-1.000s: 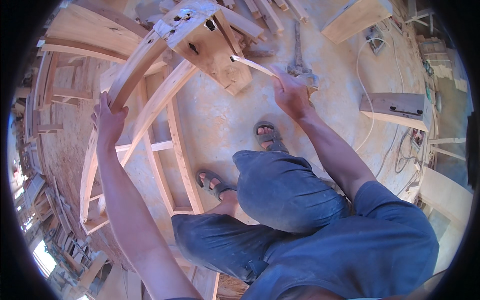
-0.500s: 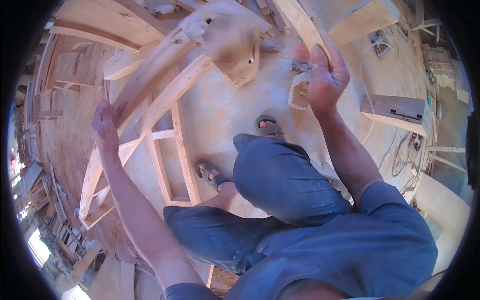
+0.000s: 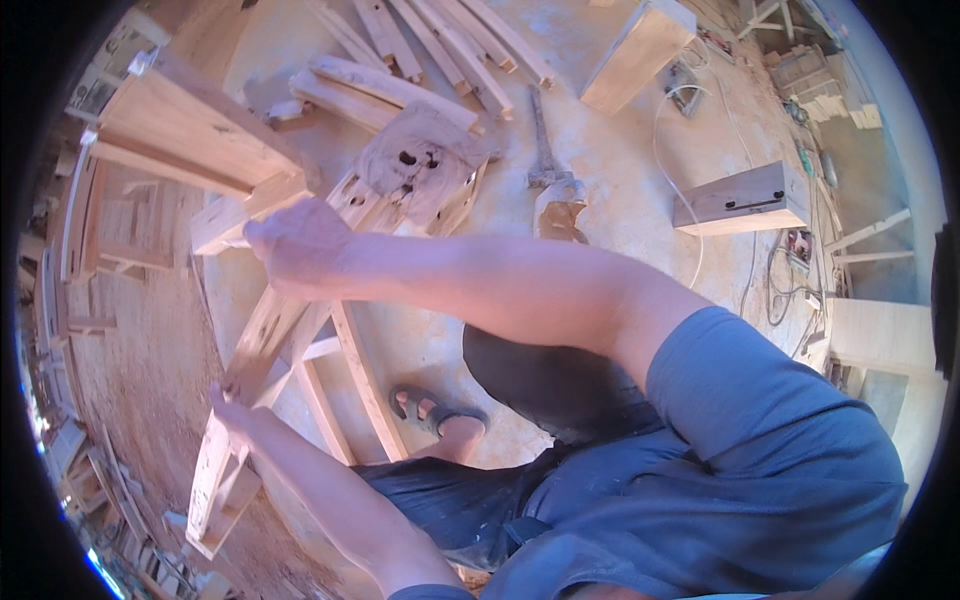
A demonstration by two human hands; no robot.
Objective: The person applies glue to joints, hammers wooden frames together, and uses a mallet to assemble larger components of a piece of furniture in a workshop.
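Observation:
My left hand [image 3: 235,415] is closed at the near end of a light wooden beam [image 3: 262,345] with slots cut in it. The beam slants up and away over a wooden frame [image 3: 375,385] of joined rails. My right arm reaches across my body to the left. The right hand [image 3: 300,245] is a fist above the beam's far part, and what it grips is hidden behind the fingers. Just beyond that fist is a block-like wooden end [image 3: 225,222]. A worn wooden block [image 3: 420,165] with dark holes lies beneath the beam's far end.
Several loose wooden strips [image 3: 430,50] lie at the far side. A long-handled tool [image 3: 543,140] rests on the floor beside a hollow wooden piece [image 3: 562,208]. To the right are a slotted timber [image 3: 745,197] and a thin cable [image 3: 657,140]. A large panelled piece [image 3: 185,130] stands far left.
My right hand has swung from the far right, where it held a curved wooden piece, across to the left above the beam. My left hand has moved nearer to me. The view has shifted.

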